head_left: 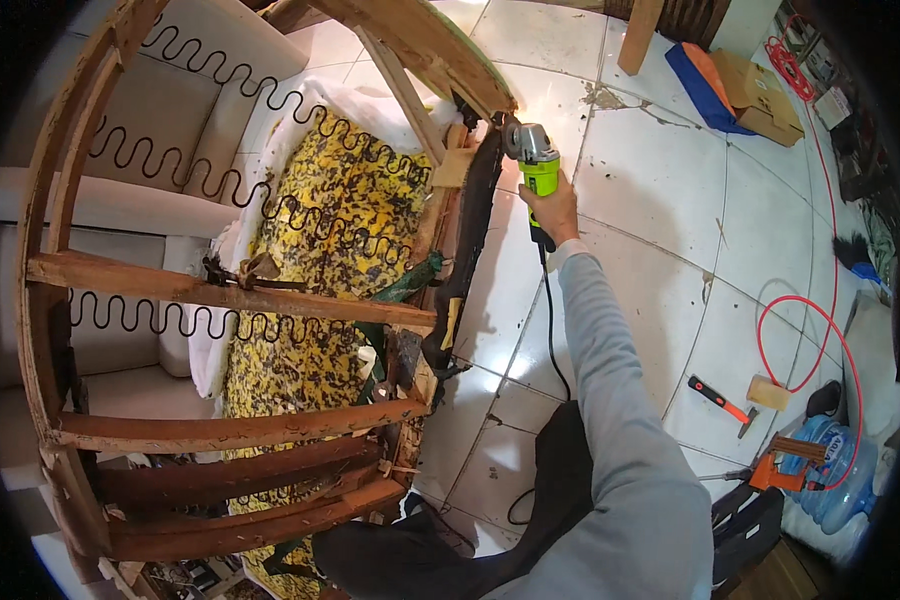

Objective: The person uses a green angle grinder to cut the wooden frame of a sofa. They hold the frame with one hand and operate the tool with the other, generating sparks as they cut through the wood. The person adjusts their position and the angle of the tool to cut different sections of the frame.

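Observation:
My right hand (pixel 555 212) is closed around the green body of an angle grinder (pixel 540 178), its grey metal head pointing away from me. The head sits right beside the corner of a wooden furniture frame (pixel 240 300); I cannot tell whether the disc touches the wood. A black cord (pixel 550 320) runs from the grinder's rear down toward my dark trousers. Along the frame's right rail hangs a dark strip of material (pixel 473 215), torn at places. Wavy springs (pixel 240 185) stretch across the frame. My left hand does not show.
Yellow-and-black foam (pixel 340 200) lies under the frame, with pale upholstered seating (pixel 160 120) behind. On the tiled floor at right are a hammer (pixel 722 398), a red hose (pixel 820 305), an orange tool (pixel 775 472) and a water jug (pixel 840 480). Cardboard (pixel 760 95) lies farther off.

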`<state>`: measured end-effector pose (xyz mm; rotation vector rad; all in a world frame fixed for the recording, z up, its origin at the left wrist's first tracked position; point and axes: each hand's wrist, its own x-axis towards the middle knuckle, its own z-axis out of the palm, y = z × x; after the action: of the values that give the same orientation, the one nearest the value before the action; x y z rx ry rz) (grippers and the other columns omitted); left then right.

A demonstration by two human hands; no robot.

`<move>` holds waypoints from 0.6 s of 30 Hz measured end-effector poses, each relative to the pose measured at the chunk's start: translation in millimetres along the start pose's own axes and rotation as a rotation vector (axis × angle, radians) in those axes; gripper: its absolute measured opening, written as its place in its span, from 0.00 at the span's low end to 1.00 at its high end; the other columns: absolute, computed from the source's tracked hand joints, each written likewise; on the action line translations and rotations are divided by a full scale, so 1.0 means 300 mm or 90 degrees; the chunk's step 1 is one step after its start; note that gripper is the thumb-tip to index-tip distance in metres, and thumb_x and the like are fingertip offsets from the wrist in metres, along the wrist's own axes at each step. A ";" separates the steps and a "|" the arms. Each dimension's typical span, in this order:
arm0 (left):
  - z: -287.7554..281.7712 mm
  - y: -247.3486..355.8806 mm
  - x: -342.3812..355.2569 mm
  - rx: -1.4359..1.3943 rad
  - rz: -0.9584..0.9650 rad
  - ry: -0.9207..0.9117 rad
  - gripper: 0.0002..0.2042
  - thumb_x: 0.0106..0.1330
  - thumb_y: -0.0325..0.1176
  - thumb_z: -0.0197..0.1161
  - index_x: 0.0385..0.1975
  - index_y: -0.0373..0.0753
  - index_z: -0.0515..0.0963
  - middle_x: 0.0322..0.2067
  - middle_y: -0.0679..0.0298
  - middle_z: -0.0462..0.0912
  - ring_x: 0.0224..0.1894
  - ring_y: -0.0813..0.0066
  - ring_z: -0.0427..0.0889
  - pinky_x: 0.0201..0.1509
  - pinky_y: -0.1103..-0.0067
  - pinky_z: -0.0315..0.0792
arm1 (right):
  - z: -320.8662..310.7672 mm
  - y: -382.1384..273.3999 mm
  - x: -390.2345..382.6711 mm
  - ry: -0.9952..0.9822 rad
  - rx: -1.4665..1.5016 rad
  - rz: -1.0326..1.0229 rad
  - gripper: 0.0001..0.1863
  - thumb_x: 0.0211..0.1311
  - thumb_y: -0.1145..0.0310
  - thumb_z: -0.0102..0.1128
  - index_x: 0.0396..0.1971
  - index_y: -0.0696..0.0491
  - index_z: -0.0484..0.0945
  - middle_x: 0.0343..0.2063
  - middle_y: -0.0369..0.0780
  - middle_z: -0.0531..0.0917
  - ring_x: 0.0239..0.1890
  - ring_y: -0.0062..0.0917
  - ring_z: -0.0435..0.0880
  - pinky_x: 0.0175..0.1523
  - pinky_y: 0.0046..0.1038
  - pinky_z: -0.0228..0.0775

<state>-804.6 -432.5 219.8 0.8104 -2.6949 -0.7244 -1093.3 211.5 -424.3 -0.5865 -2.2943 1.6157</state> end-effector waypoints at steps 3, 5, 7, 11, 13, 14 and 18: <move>-0.005 0.005 -0.020 -0.014 -0.015 0.003 0.25 0.81 0.49 0.61 0.69 0.40 0.75 0.72 0.58 0.76 0.74 0.50 0.74 0.83 0.52 0.57 | 0.003 -0.009 0.030 -0.003 0.001 -0.005 0.28 0.54 0.58 0.82 0.51 0.56 0.83 0.42 0.48 0.92 0.45 0.41 0.93 0.53 0.42 0.84; -0.011 0.011 -0.029 -0.021 -0.017 0.007 0.24 0.81 0.49 0.61 0.69 0.40 0.76 0.72 0.58 0.76 0.74 0.50 0.74 0.83 0.52 0.57 | -0.005 -0.018 0.055 -0.007 0.001 -0.003 0.28 0.54 0.58 0.82 0.51 0.56 0.83 0.42 0.48 0.92 0.45 0.41 0.93 0.52 0.42 0.84; -0.001 0.013 -0.026 -0.027 -0.025 0.005 0.24 0.81 0.49 0.62 0.68 0.40 0.76 0.71 0.58 0.76 0.74 0.50 0.74 0.83 0.52 0.57 | -0.013 -0.018 0.059 -0.006 0.007 -0.012 0.28 0.54 0.57 0.81 0.52 0.56 0.83 0.42 0.48 0.92 0.45 0.41 0.93 0.53 0.42 0.84; -0.008 0.022 -0.026 -0.037 -0.034 0.006 0.24 0.81 0.48 0.63 0.68 0.41 0.77 0.71 0.59 0.77 0.73 0.50 0.75 0.83 0.51 0.57 | -0.011 0.003 0.001 -0.021 0.005 -0.029 0.29 0.53 0.58 0.81 0.52 0.56 0.83 0.42 0.48 0.92 0.45 0.42 0.93 0.53 0.42 0.84; -0.006 0.025 -0.031 -0.041 -0.035 0.003 0.23 0.80 0.48 0.64 0.67 0.41 0.78 0.71 0.59 0.78 0.73 0.50 0.75 0.83 0.51 0.57 | -0.026 0.005 0.025 -0.020 -0.010 -0.005 0.30 0.51 0.56 0.82 0.51 0.56 0.82 0.43 0.50 0.92 0.47 0.45 0.93 0.54 0.44 0.84; -0.010 0.025 -0.024 -0.045 -0.034 0.003 0.23 0.80 0.48 0.64 0.67 0.41 0.78 0.71 0.60 0.78 0.73 0.50 0.75 0.83 0.50 0.57 | -0.033 0.004 0.042 -0.019 -0.017 0.007 0.30 0.51 0.55 0.82 0.50 0.56 0.82 0.43 0.51 0.92 0.47 0.47 0.93 0.54 0.46 0.84; 0.000 0.035 -0.027 -0.061 -0.045 0.002 0.23 0.80 0.48 0.65 0.66 0.41 0.79 0.70 0.60 0.78 0.73 0.50 0.76 0.83 0.50 0.57 | -0.034 -0.045 0.092 0.004 -0.024 -0.021 0.32 0.50 0.54 0.82 0.50 0.56 0.82 0.43 0.52 0.92 0.47 0.48 0.93 0.54 0.46 0.84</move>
<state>-802.7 -420.3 224.7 0.8850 -2.6179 -0.8613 -1115.3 229.0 -408.6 -0.5594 -2.3219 1.5565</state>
